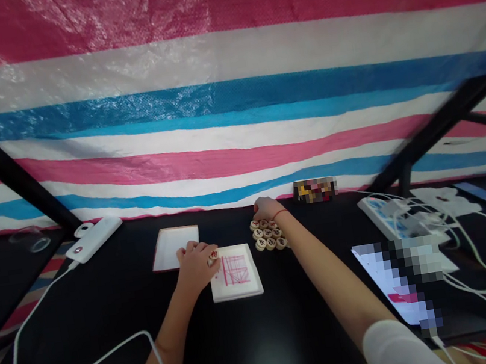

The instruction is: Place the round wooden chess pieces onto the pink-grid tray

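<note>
My left hand (195,267) rests over the near left corner of a white square tray (238,293) printed with a red grid. A round wooden xiangqi piece (213,254) with a red character is held at its fingertips, above the tray's far left corner. My right hand (267,207) is curled at the far edge of a tight cluster of several similar wooden pieces (268,234). Its fingers are hidden from this angle. A red string circles that wrist. A plain white tray (171,247) lies beyond my left fingers.
The black table (91,357) holds a white power bank (94,239) with a looped white cable on the left. On the right are a pixelated tablet (390,284) and a power strip (378,216) with tangled cables. A striped tarpaulin (233,116) hangs behind the table.
</note>
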`<state>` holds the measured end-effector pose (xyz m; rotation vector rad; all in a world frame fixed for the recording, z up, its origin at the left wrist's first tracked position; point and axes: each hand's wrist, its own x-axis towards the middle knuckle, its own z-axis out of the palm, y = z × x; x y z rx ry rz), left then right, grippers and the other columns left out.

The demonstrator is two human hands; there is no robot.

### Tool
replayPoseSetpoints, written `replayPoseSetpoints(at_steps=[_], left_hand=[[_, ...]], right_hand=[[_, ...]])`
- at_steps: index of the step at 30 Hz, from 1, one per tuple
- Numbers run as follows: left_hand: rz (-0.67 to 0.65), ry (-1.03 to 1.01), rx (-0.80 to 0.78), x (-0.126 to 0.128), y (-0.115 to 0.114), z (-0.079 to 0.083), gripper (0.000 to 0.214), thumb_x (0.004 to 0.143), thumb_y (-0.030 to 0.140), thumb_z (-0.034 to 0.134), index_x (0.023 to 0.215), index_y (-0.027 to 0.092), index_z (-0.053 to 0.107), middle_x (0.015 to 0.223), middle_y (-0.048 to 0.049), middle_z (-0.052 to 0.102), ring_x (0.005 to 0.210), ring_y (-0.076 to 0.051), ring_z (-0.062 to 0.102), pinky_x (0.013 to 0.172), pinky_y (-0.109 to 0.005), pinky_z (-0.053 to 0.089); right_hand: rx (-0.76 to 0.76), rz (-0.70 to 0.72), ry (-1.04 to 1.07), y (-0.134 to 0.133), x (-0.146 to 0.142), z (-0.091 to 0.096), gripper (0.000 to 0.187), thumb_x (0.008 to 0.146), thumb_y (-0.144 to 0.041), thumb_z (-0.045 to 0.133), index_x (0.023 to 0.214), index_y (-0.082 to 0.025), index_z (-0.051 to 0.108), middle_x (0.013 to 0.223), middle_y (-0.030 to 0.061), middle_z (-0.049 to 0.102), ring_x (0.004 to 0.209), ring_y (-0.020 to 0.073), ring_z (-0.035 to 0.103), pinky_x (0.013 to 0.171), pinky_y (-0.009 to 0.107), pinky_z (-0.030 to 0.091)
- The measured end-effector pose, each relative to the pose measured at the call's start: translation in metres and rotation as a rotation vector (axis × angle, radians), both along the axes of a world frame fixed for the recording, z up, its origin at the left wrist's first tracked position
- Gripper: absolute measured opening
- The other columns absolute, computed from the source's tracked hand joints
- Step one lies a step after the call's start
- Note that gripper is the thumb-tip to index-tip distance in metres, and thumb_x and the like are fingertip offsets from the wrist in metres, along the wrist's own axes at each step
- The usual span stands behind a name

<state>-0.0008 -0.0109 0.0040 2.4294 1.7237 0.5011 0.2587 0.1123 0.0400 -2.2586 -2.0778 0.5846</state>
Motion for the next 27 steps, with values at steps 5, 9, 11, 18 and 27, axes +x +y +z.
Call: replayPoseSetpoints(at_steps=[5, 9, 11, 18, 27], left_hand=[[0.001, 0.014, -0.004, 0.002, -0.003, 0.002, 0.027, 0.081, 0.029, 0.058, 0.106, 0.027, 0.069, 0.102, -0.0046, 0.071, 0.102, -0.029, 0.054, 0.085, -0.047, 0.031], [0.007, 0.027, -0.029, 0.003, -0.007, 0.005, 0.034, 0.081, 0.030, 0.058, 0.114, 0.026, 0.066, 0.105, -0.0057, 0.070, 0.104, -0.029, 0.053, 0.087, -0.047, 0.031], [0.000, 0.033, -0.037, 0.002, -0.009, 0.006, 0.040, 0.080, 0.031, 0.059, 0.119, 0.026, 0.063, 0.108, -0.0063, 0.069, 0.106, -0.030, 0.052, 0.088, -0.047, 0.031], [-0.048, 0.060, -0.020, -0.001, -0.010, 0.004, 0.058, 0.078, 0.036, 0.064, 0.135, 0.026, 0.051, 0.119, -0.0080, 0.065, 0.113, -0.032, 0.049, 0.092, -0.046, 0.032], [-0.099, 0.075, -0.005, 0.008, -0.006, 0.004, 0.048, 0.079, 0.042, 0.065, 0.124, 0.025, 0.060, 0.113, -0.0078, 0.066, 0.109, -0.031, 0.051, 0.088, -0.045, 0.032]], right_hand=[[0.107, 0.016, 0.117, -0.012, -0.004, 0.015, 0.028, 0.071, -0.013, 0.066, 0.099, -0.011, 0.067, 0.094, 0.0121, 0.071, 0.082, 0.0194, 0.067, 0.070, 0.024, 0.049], [0.197, 0.113, 0.519, -0.052, -0.023, 0.015, 0.029, 0.088, -0.027, 0.052, 0.115, -0.017, 0.057, 0.105, 0.0069, 0.068, 0.066, 0.0107, 0.065, 0.057, 0.020, 0.049], [0.262, 0.206, 0.729, -0.078, -0.039, 0.008, 0.025, 0.084, -0.026, 0.056, 0.108, -0.019, 0.059, 0.103, 0.0040, 0.067, 0.063, 0.0097, 0.062, 0.057, 0.021, 0.049], [0.377, 0.467, 0.583, -0.130, -0.082, -0.017, 0.026, 0.071, -0.002, 0.057, 0.090, -0.019, 0.063, 0.091, 0.0020, 0.065, 0.078, 0.0139, 0.061, 0.072, 0.024, 0.047], [0.443, 0.495, 0.610, -0.134, -0.071, -0.023, 0.027, 0.079, -0.004, 0.054, 0.097, -0.020, 0.065, 0.104, 0.0057, 0.059, 0.088, 0.0141, 0.061, 0.080, 0.027, 0.049]])
